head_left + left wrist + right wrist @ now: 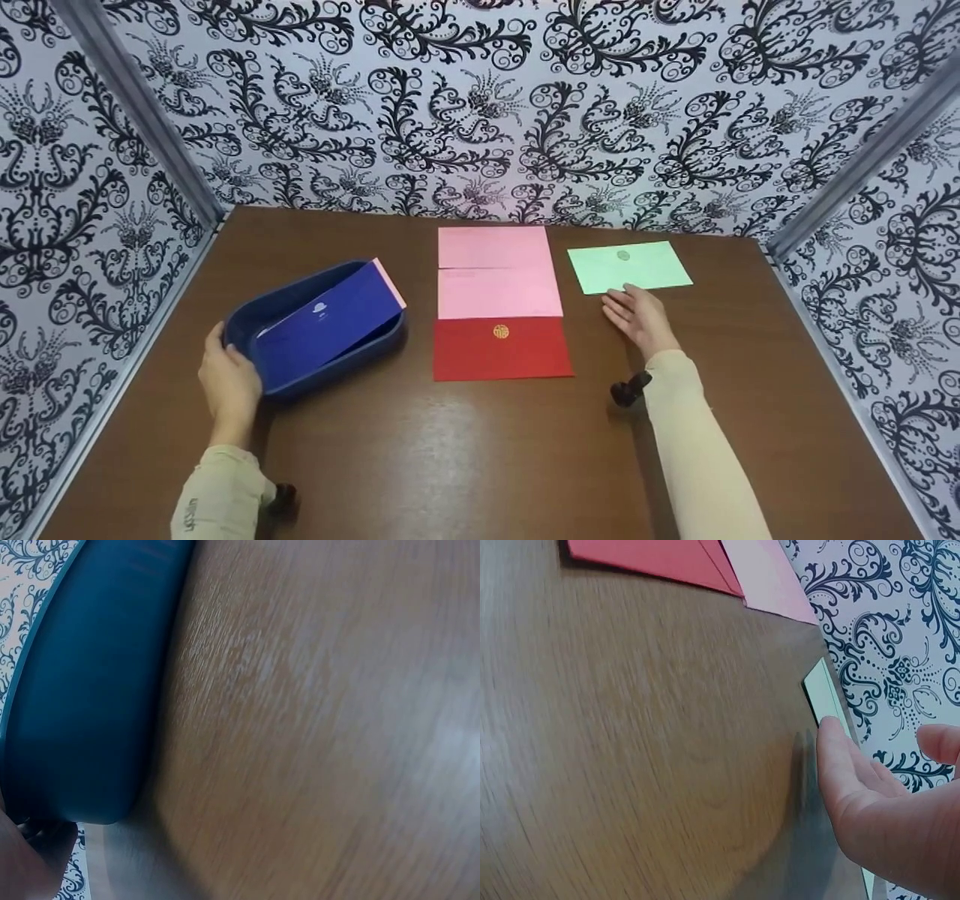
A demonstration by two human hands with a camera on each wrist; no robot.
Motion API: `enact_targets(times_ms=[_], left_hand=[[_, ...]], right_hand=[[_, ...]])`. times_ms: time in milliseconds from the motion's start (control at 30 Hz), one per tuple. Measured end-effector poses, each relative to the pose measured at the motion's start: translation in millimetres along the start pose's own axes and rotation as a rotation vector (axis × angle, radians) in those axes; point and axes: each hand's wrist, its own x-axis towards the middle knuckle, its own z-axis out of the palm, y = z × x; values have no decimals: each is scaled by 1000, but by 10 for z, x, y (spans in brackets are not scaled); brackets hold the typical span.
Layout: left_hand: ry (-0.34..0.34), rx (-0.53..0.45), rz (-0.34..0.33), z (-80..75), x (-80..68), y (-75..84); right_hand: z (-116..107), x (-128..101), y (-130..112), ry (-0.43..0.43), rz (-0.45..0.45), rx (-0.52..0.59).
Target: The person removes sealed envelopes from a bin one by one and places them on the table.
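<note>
Gripped a dark-blue, rounded-corner, plastic-looking tray (pixel 337 376) by its left end with the left hand (pixel 231 379), toward the left edge of the tabletop (pixel 450 465); probably held there to steady it, away from its open middle; had a royal-blue, rectangular paper envelope (pixel 330 319) inside, aslant, with a salmon-pink strip of paper (pixel 391 283) showing past its far-right end; rested that end up on the rim, apparently too long to lie flat.

Had a flat pink rectangle of paper (pixel 495 294) mid-tabletop, reaching toward the far edge; couldn't tell from the part-way seam whether one envelope or two; had a red rectangular paper envelope (pixel 502 360) right against its near side; probably lined up for easy reach, faces visible.

Had the right hand (pixel 637 315) unclenched, fingers nearly straight, thumb apart, at the near side of a mint-green, rectangular paper envelope (pixel 645 270); likely angled low to get fingertips to that side; couldn't confirm contact.

Placed near the tabletop's far edge, toward the far right corner; looked thin, flat, unwrinkled; carried a small, round, gold-toned emblem (pixel 623 256) near its far side; showed nearly edge-on in the right wrist view.
</note>
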Motion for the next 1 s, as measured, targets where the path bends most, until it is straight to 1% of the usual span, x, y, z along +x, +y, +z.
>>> enact_targets(times_ms=[167,433,667,867,1000], left_hand=[[4,-2,5,3,6,-4],[10,-4,12,19,10,-10],[10,-16,12,12,10,-5],[2,-20,6,9,15,10],[-1,-28,1,8,14,5]], right_hand=[[95,-6,-5,-23,5,21],[278,16,41,-33,-13,-31],[432,12,105,-48,-16,-15],[590,2,167,-52,-32,-61],[703,-2,211,-59,-32,-59]])
